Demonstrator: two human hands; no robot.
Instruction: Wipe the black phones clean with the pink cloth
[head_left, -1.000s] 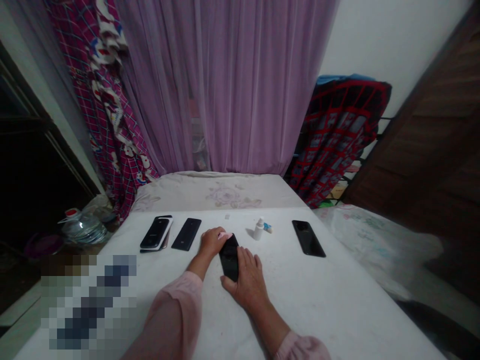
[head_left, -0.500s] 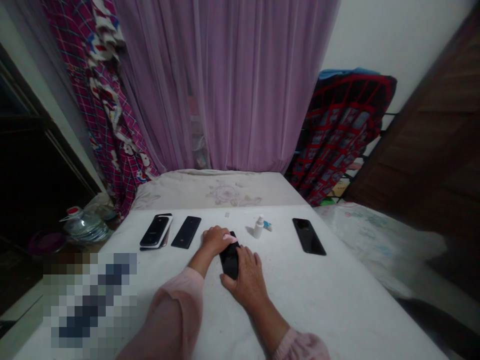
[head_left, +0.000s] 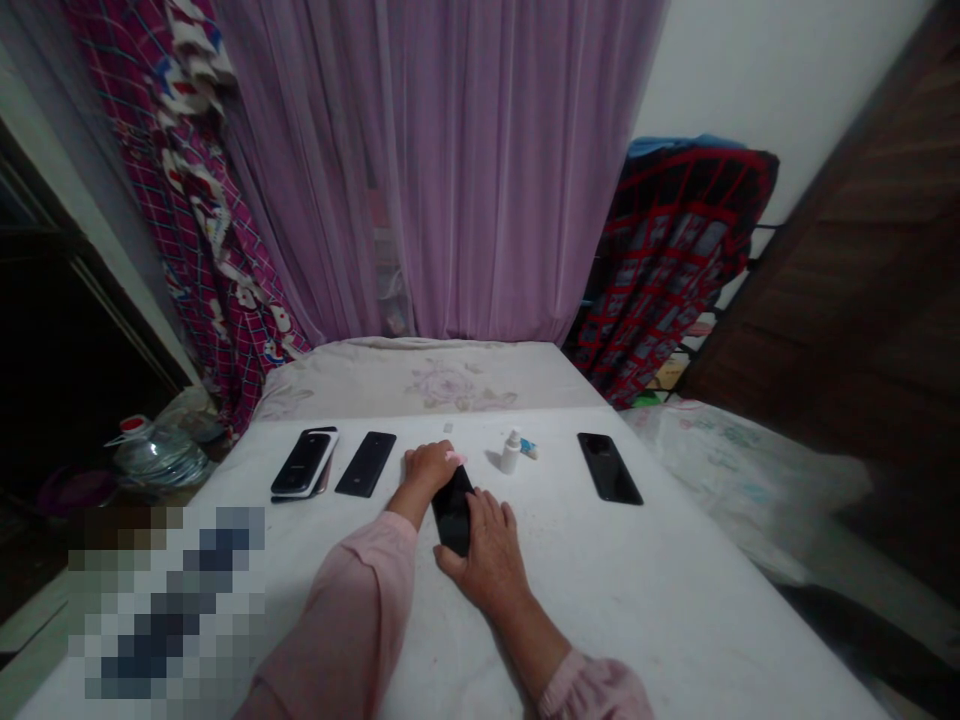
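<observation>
A black smartphone lies in the middle of the white cloth-covered surface. My right hand grips it, thumb at the near end and fingers along the right edge. Over the far end of the phone is my left hand, its fingers closed on a small pink cloth that mostly hides under them. Left of my hands lies a dark phone, and beyond it a stack of phones. A white spray bottle stands upright to the right, beside a small blue-and-white item.
Another black phone rests at the right. A small pale square lies beyond my hands. Purple curtains hang behind the surface. At the left stands a large water bottle. A blurred-out patch covers the lower left.
My left hand has slid with the pink cloth toward the far end of the phone, baring more of the screen. My right hand keeps its grip. The view has shifted slightly.
</observation>
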